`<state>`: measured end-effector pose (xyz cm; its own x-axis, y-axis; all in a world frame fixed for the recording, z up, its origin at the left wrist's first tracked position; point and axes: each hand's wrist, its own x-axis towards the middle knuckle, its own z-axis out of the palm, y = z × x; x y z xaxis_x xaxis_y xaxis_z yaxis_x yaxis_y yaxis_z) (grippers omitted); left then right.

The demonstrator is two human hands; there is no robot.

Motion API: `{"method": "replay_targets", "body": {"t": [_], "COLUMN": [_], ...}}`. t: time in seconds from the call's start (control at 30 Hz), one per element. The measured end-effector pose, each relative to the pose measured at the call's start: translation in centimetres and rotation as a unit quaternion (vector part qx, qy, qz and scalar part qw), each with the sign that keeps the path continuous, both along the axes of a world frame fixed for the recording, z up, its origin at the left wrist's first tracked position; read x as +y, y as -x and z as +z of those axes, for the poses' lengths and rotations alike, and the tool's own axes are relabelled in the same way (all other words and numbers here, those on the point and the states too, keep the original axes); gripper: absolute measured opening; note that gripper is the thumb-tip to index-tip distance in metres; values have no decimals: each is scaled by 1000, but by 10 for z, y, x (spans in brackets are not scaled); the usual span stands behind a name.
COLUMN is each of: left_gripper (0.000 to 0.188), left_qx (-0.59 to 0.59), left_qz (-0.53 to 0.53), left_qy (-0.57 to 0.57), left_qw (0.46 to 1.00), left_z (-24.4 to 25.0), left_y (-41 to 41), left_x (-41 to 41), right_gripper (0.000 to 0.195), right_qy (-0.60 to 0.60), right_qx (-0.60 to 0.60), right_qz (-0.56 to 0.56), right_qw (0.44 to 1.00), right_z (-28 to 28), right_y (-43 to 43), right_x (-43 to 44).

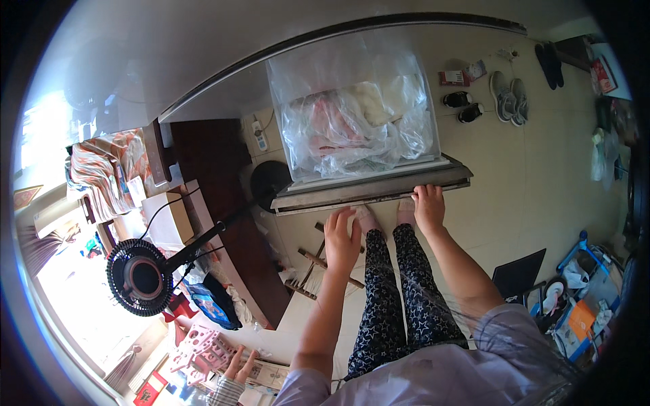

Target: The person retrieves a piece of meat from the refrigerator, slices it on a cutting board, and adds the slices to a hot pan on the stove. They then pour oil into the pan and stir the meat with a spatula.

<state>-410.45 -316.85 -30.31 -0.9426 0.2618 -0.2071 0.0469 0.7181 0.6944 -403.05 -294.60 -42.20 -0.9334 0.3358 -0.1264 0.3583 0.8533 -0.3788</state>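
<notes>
A pulled-out clear plastic drawer [430, 109] with a dark-edged front panel [373, 190] lies before me, below a glossy grey appliance surface [152, 56]. Crumpled clear plastic bags [350, 137] fill much of it, with reddish and pale contents that I cannot identify. My right hand [430, 210] has its fingers curled over the panel's outer edge, right of the middle. My left hand [343, 241] is at the same edge farther left, thumb apart from the bent fingers, holding nothing. Whether its fingertips touch the panel is unclear.
My feet stand just below the panel, beside a wooden stool [317, 259]. A black fan [140, 277] rises at left near a dark wooden bed frame [223, 203]. Several shoes [502, 99] lie at upper right. A blue-framed cart [584, 304] stands lower right. Another person's striped clothing [228, 391] shows lower left.
</notes>
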Motion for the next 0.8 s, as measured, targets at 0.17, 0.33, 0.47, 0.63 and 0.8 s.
{"method": "replay_targets", "body": {"t": [0.17, 0.33, 0.47, 0.63, 0.8], "left_gripper": [29, 21, 17, 14, 18], "left_qx": [75, 18, -20, 49, 38], "left_qz": [-15, -54, 2, 33, 180], "left_qy": [40, 167, 26, -124, -104], "left_qw": [996, 984, 999, 990, 977], "left_z": [-69, -119, -98, -46, -6], "left_y": [62, 113, 136, 155, 166], "left_x": [23, 0, 11, 29, 17], "right_gripper": [13, 10, 6, 13, 54], "right_qy": [50, 97, 235, 316, 257], "right_qx": [-2, -49, 158, 81, -116], "right_qz": [9, 44, 22, 59, 96], "right_qw": [999, 993, 959, 943, 955], "right_z": [8, 28, 86, 44, -7], "right_y": [-19, -12, 71, 160, 173], "right_x": [0, 11, -16, -50, -21]}}
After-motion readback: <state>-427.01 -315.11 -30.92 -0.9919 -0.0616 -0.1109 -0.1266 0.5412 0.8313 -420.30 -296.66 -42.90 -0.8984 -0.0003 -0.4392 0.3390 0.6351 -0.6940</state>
